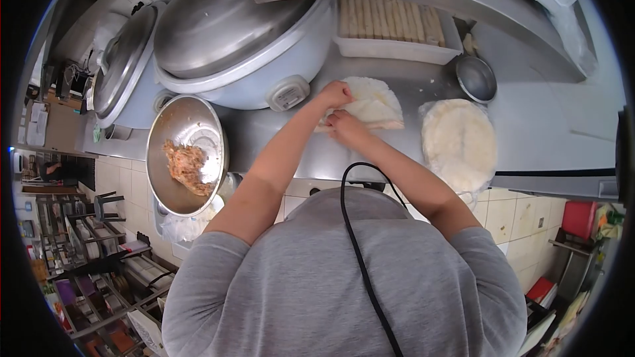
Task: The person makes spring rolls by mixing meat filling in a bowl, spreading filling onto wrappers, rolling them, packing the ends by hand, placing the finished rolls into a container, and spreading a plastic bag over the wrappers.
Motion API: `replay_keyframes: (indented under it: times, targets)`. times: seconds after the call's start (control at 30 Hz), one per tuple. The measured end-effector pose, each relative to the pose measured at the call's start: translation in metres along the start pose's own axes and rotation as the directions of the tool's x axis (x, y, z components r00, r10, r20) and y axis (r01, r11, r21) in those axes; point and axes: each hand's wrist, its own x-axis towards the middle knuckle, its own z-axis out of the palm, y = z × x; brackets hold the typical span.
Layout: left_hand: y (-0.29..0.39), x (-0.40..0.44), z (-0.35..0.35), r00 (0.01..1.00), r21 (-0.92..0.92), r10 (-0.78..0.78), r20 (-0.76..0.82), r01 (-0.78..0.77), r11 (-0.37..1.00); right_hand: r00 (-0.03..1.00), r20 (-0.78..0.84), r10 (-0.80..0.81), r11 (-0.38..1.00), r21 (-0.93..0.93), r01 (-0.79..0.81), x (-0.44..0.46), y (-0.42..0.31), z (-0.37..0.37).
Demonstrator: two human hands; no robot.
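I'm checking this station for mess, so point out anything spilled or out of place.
A few white crumbs lie loose on the metal counter, between the thin pale sheet and the round stack; they look like dropped scraps. Nothing else stands out.

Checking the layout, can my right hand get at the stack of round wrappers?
Probably yes: nothing visible stands between your right hand and the stack of round wrappers, though that hand is on a partly folded wrapper.
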Motion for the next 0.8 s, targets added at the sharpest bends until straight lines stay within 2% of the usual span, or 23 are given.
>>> replay_keyframes:
  times: [0.07, 0.1, 0.17, 0.2, 0.27, 0.4, 0.47, 0.5, 0.57, 0.7, 0.77, 0.8]
  targets:
    - [-0.010, 0.009, 0.007, 0.993, 0.108, 0.108, -0.036, -0.104, 0.989, 0.996, 0.090, 0.015, 1.000, -0.007, -0.014, 0.003, -0.001, -0.002]
    - [-0.009, 0.008, 0.007, 0.993, 0.108, 0.108, -0.036, -0.104, 0.989, 0.996, 0.091, 0.015, 1.000, -0.007, -0.015, 0.006, 0.005, 0.011]
    - [-0.002, 0.006, 0.007, 0.999, 0.041, -0.010, -0.031, 0.011, 0.999, 0.999, -0.028, -0.024, 0.997, 0.079, 0.026, 0.015, 0.022, 0.048]
    - [0.001, 0.004, 0.007, 0.999, 0.039, -0.008, -0.033, 0.009, 0.999, 0.999, -0.027, -0.023, 0.997, 0.075, 0.025, 0.016, 0.016, 0.046]
    - [0.007, 0.000, 0.008, 0.997, 0.191, -0.013, -0.079, 0.028, 0.981, 0.992, 0.113, 0.049, 0.999, -0.011, -0.049, 0.015, 0.004, 0.042]
    - [0.009, 0.002, 0.008, 0.996, 0.168, -0.087, -0.030, 0.091, 0.982, 0.998, 0.046, 0.049, 0.997, 0.061, -0.052, -0.018, -0.002, -0.028]
    - [0.008, 0.002, 0.008, 0.997, 0.236, -0.079, -0.001, 0.077, 0.969, 0.978, 0.073, 0.197, 0.972, -0.145, -0.185, -0.032, 0.007, -0.042]
    - [0.011, -0.001, 0.007, 0.997, 0.235, -0.079, 0.002, 0.076, 0.969, 0.977, 0.075, 0.199, 0.972, -0.144, -0.187, -0.038, 0.019, -0.032]
    - [0.021, -0.006, 0.003, 0.991, 0.222, -0.128, -0.038, 0.133, 0.966, 0.987, -0.161, 0.023, 0.982, -0.181, -0.052, -0.048, 0.047, 0.001]
    - [0.033, -0.003, 0.002, 0.994, 0.340, -0.106, 0.019, 0.093, 0.936, 0.996, -0.091, 0.026, 0.984, -0.175, -0.042, -0.056, 0.047, -0.032]
    - [0.037, -0.002, 0.016, 0.988, 0.318, -0.088, -0.130, 0.126, 0.940, 0.982, -0.171, 0.076, 0.970, -0.217, -0.113, -0.071, 0.056, -0.049]
    - [0.040, -0.001, 0.020, 0.989, 0.321, -0.086, -0.124, 0.122, 0.939, 0.982, -0.173, 0.082, 0.970, -0.214, -0.118, -0.074, 0.060, -0.051]
